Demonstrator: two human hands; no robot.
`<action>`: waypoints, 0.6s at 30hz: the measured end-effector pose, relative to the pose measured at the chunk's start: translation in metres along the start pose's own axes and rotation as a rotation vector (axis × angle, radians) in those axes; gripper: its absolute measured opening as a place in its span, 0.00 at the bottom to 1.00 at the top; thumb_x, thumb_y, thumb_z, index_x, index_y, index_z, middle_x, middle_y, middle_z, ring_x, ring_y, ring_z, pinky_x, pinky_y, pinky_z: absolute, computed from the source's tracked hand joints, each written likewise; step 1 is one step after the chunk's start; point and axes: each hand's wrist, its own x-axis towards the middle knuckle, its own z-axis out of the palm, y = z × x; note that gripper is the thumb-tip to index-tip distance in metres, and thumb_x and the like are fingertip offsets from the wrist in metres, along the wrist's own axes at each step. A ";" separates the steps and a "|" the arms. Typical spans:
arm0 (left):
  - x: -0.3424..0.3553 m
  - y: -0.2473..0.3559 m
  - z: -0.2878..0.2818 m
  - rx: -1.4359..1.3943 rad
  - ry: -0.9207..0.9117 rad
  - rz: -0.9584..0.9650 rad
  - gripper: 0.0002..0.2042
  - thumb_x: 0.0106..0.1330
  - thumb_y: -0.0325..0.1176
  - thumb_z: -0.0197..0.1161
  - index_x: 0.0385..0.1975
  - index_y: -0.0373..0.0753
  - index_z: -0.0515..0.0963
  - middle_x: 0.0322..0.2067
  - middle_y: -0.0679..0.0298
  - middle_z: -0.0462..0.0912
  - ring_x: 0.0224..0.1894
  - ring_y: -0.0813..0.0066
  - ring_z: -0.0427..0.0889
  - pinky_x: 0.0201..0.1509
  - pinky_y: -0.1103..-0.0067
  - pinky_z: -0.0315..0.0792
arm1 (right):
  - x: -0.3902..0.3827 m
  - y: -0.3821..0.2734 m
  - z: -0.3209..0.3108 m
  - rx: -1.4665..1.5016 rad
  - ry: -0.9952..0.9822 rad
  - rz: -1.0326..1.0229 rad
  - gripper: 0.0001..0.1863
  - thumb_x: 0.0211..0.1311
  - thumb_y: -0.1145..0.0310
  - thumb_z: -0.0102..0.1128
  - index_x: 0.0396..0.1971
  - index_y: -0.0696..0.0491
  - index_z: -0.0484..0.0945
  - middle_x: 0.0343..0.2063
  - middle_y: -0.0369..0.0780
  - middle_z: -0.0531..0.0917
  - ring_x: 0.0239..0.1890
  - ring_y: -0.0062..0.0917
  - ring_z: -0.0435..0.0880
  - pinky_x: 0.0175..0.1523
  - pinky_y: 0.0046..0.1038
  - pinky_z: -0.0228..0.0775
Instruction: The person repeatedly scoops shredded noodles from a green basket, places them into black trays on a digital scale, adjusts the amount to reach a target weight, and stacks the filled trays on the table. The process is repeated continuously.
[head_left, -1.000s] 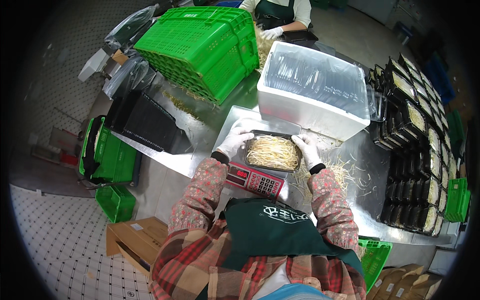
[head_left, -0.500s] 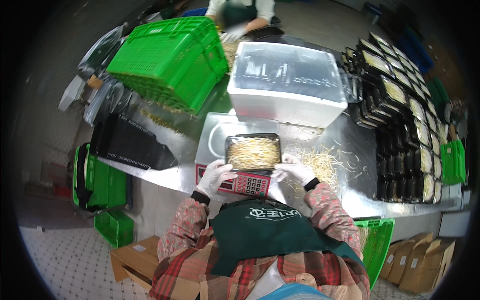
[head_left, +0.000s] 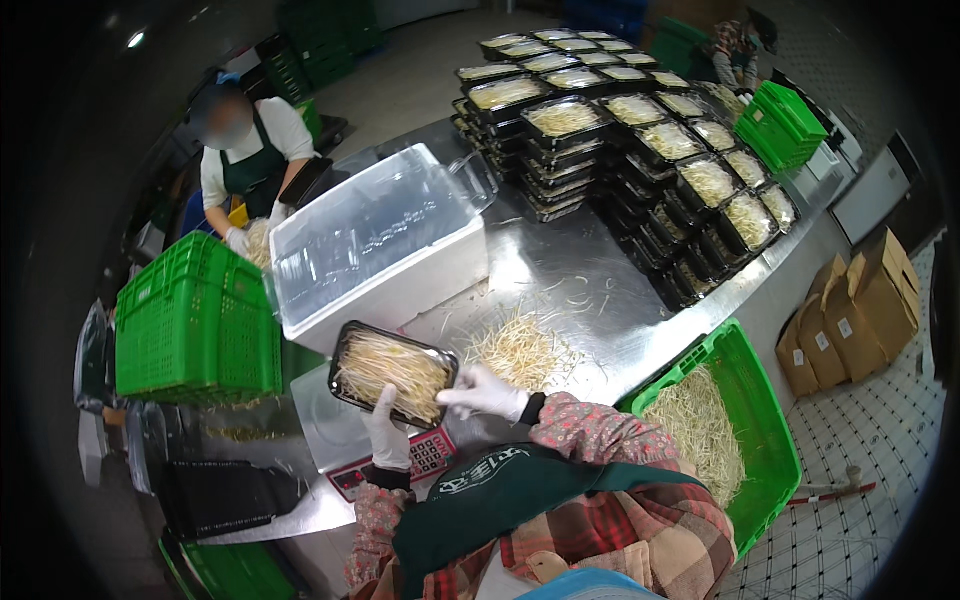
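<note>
In the head view, my gloved left hand (head_left: pixel 390 430) grips the near edge of a black tray of bean sprouts (head_left: pixel 392 370); my gloved right hand (head_left: pixel 474 393) holds its right corner. The tilted tray is raised over a digital scale (head_left: pixel 427 456) with a steel pan and red keypad. Loose sprouts (head_left: pixel 520 350) lie on the steel table (head_left: pixel 560 260) beside my right hand, and more fill a green crate (head_left: pixel 765 430) at my right side.
Beyond stand a white foam box (head_left: pixel 385 285), stacked green crates (head_left: pixel 195 320) and tall stacks of packed trays (head_left: pixel 690 190). Black empty trays (head_left: pixel 225 500) lie at left. A co-worker (head_left: pixel 255 160) works across the table, another person (head_left: pixel 735 55) far right. Folded cartons (head_left: pixel 850 320) stand at right.
The view has swung rightward, showing more tray stacks and the sprout crate. My hands have lifted and tilted the tray from the scale, keeping hold of it.
</note>
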 end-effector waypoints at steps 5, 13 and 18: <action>0.013 -0.031 0.068 0.585 -0.449 -0.048 0.39 0.55 0.23 0.72 0.67 0.33 0.59 0.60 0.57 0.72 0.58 0.69 0.75 0.62 0.72 0.70 | -0.017 0.025 -0.110 0.036 0.164 -0.262 0.14 0.58 0.67 0.71 0.29 0.49 0.70 0.23 0.24 0.68 0.24 0.08 0.64 0.28 0.13 0.58; 0.030 -0.041 0.079 0.539 -0.488 -0.199 0.43 0.61 0.24 0.68 0.73 0.40 0.48 0.66 0.50 0.63 0.64 0.63 0.68 0.62 0.75 0.69 | 0.037 0.059 -0.305 0.581 1.102 -0.619 0.10 0.57 0.74 0.67 0.27 0.48 0.71 0.20 0.30 0.76 0.15 0.15 0.72 0.19 0.19 0.64; 0.030 -0.036 0.062 0.618 -0.311 -0.100 0.27 0.66 0.24 0.63 0.65 0.34 0.64 0.55 0.57 0.77 0.54 0.70 0.78 0.58 0.76 0.72 | 0.063 0.073 -0.385 0.641 1.376 -0.386 0.17 0.61 0.62 0.69 0.37 0.51 0.68 0.24 0.34 0.76 0.18 0.16 0.74 0.21 0.23 0.72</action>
